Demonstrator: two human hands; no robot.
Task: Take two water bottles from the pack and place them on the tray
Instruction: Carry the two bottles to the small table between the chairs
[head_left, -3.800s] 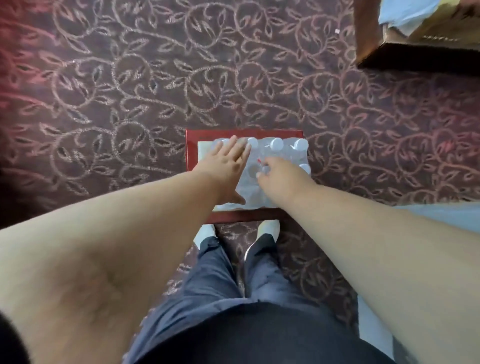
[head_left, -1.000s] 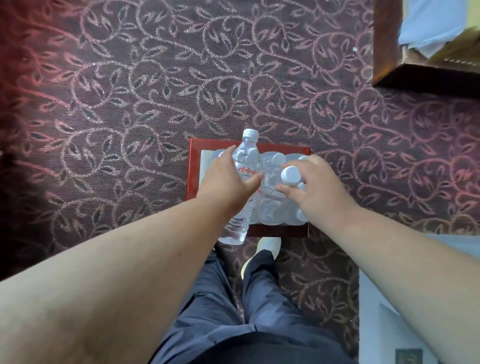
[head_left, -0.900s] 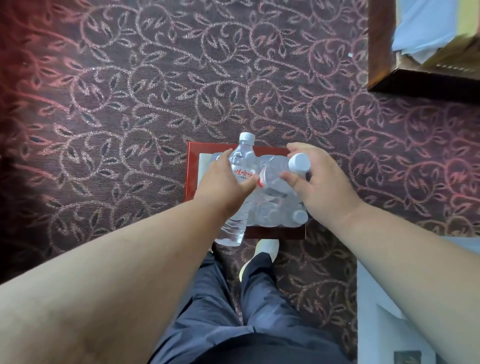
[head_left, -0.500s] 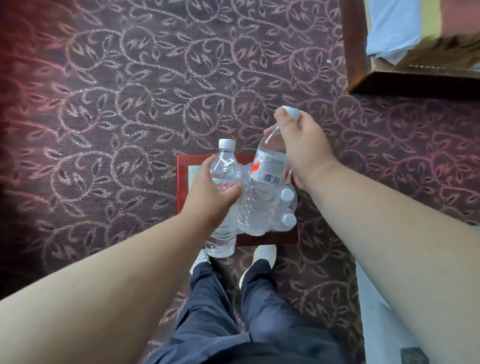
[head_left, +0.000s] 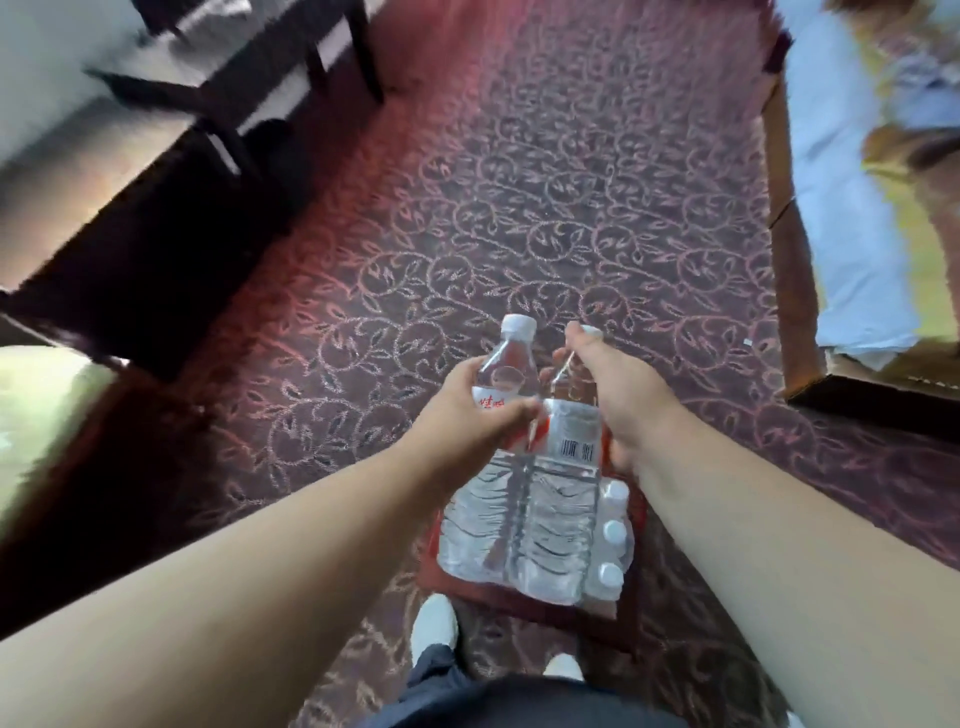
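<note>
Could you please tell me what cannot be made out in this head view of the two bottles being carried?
- Tray: no serving tray shows; the furniture at top left is blurred.
- Right bottle's cap: covered by the right hand.
- Pack: mostly behind both bottles, count unclear.
- Left bottle's label: partly under the left hand.

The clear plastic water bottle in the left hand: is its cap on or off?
On. The clear plastic water bottle in the left hand has its white cap seated on the neck.
</note>
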